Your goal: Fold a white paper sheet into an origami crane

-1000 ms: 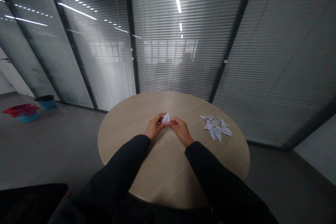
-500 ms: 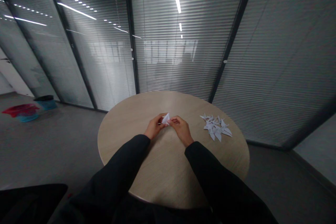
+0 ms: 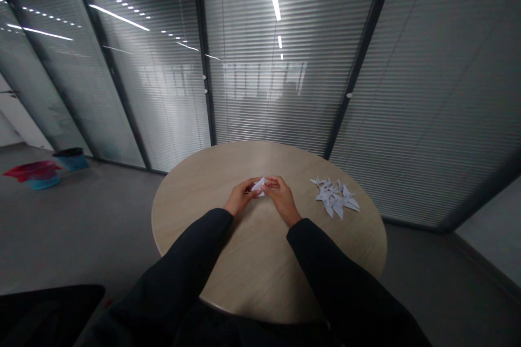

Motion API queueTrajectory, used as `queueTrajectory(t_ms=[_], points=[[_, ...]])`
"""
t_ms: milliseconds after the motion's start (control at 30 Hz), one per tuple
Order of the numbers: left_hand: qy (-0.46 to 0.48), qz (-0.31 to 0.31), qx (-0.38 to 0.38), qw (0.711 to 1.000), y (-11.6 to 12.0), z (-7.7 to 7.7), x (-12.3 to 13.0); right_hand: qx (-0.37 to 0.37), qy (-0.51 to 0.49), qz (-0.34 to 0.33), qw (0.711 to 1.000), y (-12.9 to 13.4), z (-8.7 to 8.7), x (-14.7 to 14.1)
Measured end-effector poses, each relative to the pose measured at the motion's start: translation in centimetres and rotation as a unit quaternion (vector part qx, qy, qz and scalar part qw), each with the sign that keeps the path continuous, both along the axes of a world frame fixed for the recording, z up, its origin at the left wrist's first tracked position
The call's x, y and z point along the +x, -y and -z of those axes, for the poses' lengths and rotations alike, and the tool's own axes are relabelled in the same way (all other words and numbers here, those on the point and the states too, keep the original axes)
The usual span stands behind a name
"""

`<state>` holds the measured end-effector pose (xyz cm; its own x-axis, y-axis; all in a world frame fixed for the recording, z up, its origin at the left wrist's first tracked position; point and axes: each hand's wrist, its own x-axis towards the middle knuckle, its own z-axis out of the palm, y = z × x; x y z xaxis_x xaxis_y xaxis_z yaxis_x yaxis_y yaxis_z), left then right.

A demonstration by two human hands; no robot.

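Observation:
Between my hands, over the middle of the round wooden table [image 3: 244, 260], is a small piece of folded white paper [image 3: 259, 185]. My left hand [image 3: 241, 196] pinches it from the left, thumb on the near side. From the right, my right hand [image 3: 280, 198] grips its other edge with thumb and fingers. Part of the paper is hidden behind the fingers. To the right of my right hand lies a pile of several folded white paper cranes [image 3: 334, 196], apart from both hands.
A wall of glass panels with blinds [image 3: 277, 103] stands just behind the table. On the floor at the left are a blue bin with a red liner [image 3: 38, 176] and another blue bin with a dark rim [image 3: 72, 160]. A black object, perhaps a chair [image 3: 49, 312], is at lower left.
The folded paper has tilted lower and shifted slightly to the right. My right fingers have moved up round its far edge. My left hand has hardly moved.

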<state>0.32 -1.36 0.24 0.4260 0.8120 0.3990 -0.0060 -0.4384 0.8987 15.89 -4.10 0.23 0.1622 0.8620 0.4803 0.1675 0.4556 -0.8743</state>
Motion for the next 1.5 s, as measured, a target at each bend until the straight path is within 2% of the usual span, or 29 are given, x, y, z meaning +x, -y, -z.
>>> queueTrajectory(t_ms=[233, 400, 533, 667, 800, 933, 1100, 1333, 1500], points=[[-0.020, -0.009, 0.038, 0.999, -0.1, 0.2, 0.0, -0.004, -0.016, -0.023, 1.000, -0.1, 0.2, 0.0], [-0.030, -0.032, 0.030, 0.999, -0.3, 0.3, -0.1, 0.004, -0.017, -0.017, 1.000, -0.2, 0.2, 0.0], [0.026, -0.048, -0.014, 0.998, -0.5, 0.0, 0.0, 0.003, -0.033, -0.019, 0.999, -0.2, 0.0, 0.0], [0.089, -0.047, -0.076, 0.992, -0.1, -0.8, -0.2, -0.010, -0.030, -0.033, 0.999, 0.1, -0.1, -0.1], [0.149, -0.038, -0.145, 0.977, 0.5, -1.5, -0.3, -0.016, -0.004, -0.054, 0.998, 0.5, -0.2, -0.2], [0.201, -0.035, -0.197, 0.959, 0.6, -1.5, -0.2, -0.002, 0.001, -0.051, 0.999, 0.9, -0.5, -0.2], [0.221, -0.011, -0.253, 0.942, 0.9, -1.7, -0.2, 0.045, 0.034, -0.047, 0.997, 1.2, -0.9, -0.1], [0.228, 0.029, -0.313, 0.922, 1.7, -2.6, -0.2, 0.112, 0.072, -0.012, 0.991, 1.4, -1.0, 0.1], [0.230, 0.032, -0.341, 0.911, 1.8, -2.9, -0.2, 0.136, 0.105, 0.009, 0.985, 1.5, -1.0, 0.1]])
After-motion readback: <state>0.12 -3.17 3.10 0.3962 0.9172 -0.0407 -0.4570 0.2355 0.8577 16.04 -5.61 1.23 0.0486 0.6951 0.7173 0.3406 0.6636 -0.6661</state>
